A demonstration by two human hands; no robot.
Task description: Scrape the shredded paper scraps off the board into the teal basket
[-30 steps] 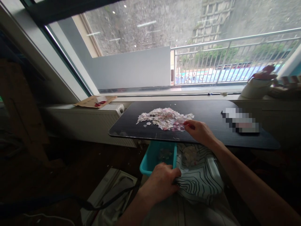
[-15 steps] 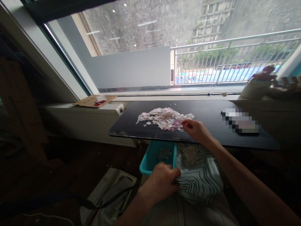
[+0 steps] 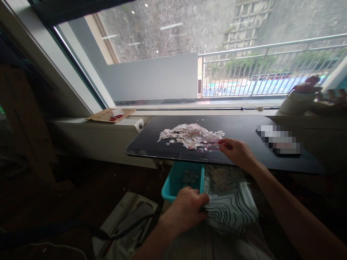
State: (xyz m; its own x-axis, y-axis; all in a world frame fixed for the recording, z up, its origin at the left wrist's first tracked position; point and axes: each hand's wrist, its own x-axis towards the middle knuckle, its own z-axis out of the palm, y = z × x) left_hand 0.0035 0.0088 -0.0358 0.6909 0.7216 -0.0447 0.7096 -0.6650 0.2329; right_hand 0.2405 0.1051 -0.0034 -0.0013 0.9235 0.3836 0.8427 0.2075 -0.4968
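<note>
A heap of small torn paper scraps (image 3: 189, 135), whitish with some pink, lies on the dark tabletop (image 3: 238, 128). At its right edge my right hand (image 3: 238, 153) has thumb and fingers pinched together at a pinkish scrap. Below the table's front edge, my left hand (image 3: 187, 207) is closed where a teal bin (image 3: 166, 193) meets a pale cloth with black wavy lines (image 3: 230, 211). Its fingertips are partly hidden; the bin's near corner is behind the hand. Scraps lie inside the bin, and more scraps (image 3: 220, 177) rest on the lined cloth.
A phone-shaped dark object (image 3: 290, 154), partly pixelated, lies at the table's right. Left of the table is a white radiator (image 3: 108, 139), with brown cardboard (image 3: 101, 115) and red-handled scissors above it. A pale bag (image 3: 294, 103) stands by the window. A white box (image 3: 119, 216) is on the floor.
My right hand has drawn slightly right along the heap's edge, and pinkish scraps there are spread toward it. My left hand keeps its hold. The view has shifted a little.
</note>
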